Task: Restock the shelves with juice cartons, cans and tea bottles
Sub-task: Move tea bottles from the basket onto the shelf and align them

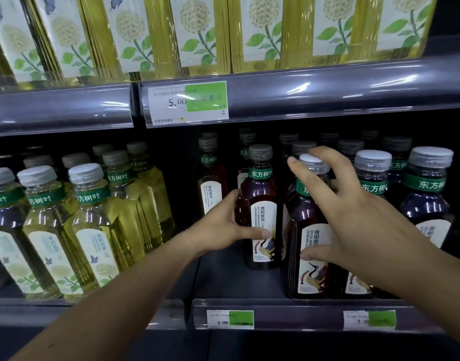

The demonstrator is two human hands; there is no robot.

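Hands working the dark tea bottles on the middle shelf

Person is reaching into the shelf [239, 282] with both bare arms, so here's what's showing. Left hand [223, 227] is gripping a dark tea bottle [262, 212] low on its body, thumb lying across the white label and the other fingers [234, 198] curling round the far side of it. That bottle is standing upright, set a bit back from the front edge, with bare shelf in front of it and to its left.

Right hand [353, 212] is hovering over the front dark bottle [311, 256] just to the right. Its fingers are spreading wide, a couple of fingertips sitting around the white cap [313, 162], the thumb down by the label. Honestly can't tell whether it's really holding that bottle or only touching it. That bottle is standing right at the front lip of the shelf.

More dark bottles are lining up behind and to the right, including two white-capped ones [429, 194] at the far right. Pale yellow tea bottles [90, 225] are filling the left section in neat rows. Shelf above is carrying tall yellow bottles with flower labels [197, 32]. Price tag [188, 101] reading 5.00 is sitting on the upper rail, and two more tags [230, 319] on the lower rail.
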